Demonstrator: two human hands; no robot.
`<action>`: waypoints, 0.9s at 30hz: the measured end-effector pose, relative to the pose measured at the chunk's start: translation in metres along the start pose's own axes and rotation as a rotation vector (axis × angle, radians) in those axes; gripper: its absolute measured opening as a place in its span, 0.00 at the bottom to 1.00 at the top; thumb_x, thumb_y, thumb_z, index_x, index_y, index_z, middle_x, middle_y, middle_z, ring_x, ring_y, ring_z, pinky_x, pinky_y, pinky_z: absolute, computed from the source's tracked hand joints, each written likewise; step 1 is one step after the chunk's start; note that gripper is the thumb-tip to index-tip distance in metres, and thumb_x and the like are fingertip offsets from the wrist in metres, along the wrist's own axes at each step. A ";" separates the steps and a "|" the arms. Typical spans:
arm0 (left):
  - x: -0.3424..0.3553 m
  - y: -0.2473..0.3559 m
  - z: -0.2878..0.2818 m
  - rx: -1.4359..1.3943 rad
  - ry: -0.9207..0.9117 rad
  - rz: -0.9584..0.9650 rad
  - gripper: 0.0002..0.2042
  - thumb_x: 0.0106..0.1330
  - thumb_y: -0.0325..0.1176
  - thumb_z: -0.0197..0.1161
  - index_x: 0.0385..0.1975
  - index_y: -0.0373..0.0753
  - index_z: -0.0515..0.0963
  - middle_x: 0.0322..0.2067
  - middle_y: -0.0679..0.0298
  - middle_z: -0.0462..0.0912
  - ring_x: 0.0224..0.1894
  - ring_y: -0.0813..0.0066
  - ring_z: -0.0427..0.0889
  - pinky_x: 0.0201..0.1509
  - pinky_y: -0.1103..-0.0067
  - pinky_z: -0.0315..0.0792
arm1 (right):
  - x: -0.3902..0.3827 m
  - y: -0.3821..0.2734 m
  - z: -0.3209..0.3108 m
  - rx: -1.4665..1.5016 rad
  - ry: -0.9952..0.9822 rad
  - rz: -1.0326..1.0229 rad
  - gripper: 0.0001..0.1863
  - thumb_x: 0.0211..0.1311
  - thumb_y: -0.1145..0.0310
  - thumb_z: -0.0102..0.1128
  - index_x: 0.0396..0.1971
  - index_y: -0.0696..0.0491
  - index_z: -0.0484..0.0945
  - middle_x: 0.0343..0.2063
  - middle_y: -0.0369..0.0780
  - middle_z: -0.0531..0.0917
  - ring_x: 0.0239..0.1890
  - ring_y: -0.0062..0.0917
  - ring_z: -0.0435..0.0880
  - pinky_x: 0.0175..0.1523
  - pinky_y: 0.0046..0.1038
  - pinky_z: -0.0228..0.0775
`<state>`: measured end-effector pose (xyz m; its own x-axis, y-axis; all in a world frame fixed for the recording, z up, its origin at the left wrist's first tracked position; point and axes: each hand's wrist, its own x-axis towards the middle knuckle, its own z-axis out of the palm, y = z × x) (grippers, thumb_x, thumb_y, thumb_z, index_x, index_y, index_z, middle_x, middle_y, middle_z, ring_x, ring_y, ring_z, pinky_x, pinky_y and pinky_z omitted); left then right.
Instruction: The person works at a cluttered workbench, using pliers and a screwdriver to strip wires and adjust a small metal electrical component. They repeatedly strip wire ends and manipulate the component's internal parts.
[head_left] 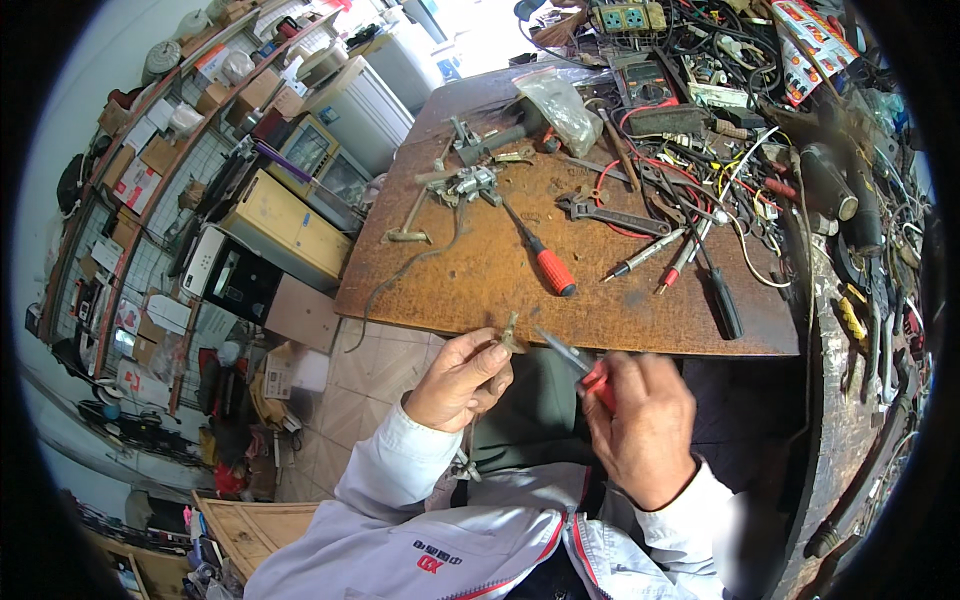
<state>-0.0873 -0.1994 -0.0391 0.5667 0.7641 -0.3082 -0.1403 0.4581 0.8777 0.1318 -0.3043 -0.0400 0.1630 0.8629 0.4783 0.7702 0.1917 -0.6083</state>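
Note:
Just off the table's near edge, my left hand [464, 380] pinches a small brass-coloured metal piece [511, 332] between thumb and fingers. To its right, my right hand [643, 425] is closed around a red-handled tool with a pointed metal end [569, 353]; its exact kind is hard to make out. The tool's tip points toward the metal piece, with a small gap showing between them. A red-handled screwdriver [550, 264] lies on the wooden table [450, 290] beyond my hands. An adjustable wrench [615, 216] rests farther right of it.
Metal fittings [467, 184] and a clear plastic bag [560, 108] lie on the far left of the table. Test probes [645, 254], a black-handled screwdriver [725, 305], a multimeter [645, 84] and tangled wires crowd the right side. Shelves [165, 165] stand at the left.

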 end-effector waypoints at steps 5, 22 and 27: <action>-0.003 0.003 0.007 0.109 0.018 0.074 0.14 0.73 0.38 0.60 0.50 0.34 0.75 0.24 0.67 0.73 0.18 0.90 0.59 0.18 0.90 0.50 | 0.054 0.013 -0.007 -0.512 0.142 0.008 0.24 0.47 0.57 0.74 0.39 0.57 0.78 0.31 0.42 0.75 0.38 0.38 0.74 0.43 0.38 0.67; 0.098 0.050 0.110 -0.739 -0.668 0.099 0.21 0.80 0.44 0.43 0.55 0.29 0.67 0.26 0.68 0.63 0.16 0.85 0.52 0.15 0.85 0.46 | -0.102 -0.020 -0.032 0.360 -0.002 0.100 0.24 0.62 0.61 0.67 0.49 0.64 0.74 0.42 0.49 0.80 0.43 0.44 0.80 0.48 0.38 0.74; 0.084 0.036 0.190 -0.605 -0.685 -0.107 0.22 0.78 0.47 0.47 0.53 0.30 0.71 0.32 0.64 0.72 0.23 0.80 0.68 0.19 0.88 0.63 | -0.141 -0.059 -0.063 0.154 0.349 0.222 0.15 0.66 0.70 0.59 0.46 0.64 0.77 0.30 0.48 0.82 0.32 0.41 0.83 0.38 0.34 0.75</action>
<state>0.1096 -0.2056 0.0364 0.9311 0.3565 0.0774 -0.3510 0.8176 0.4564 0.1019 -0.4667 -0.0320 0.5333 0.6864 0.4943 0.5963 0.1094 -0.7953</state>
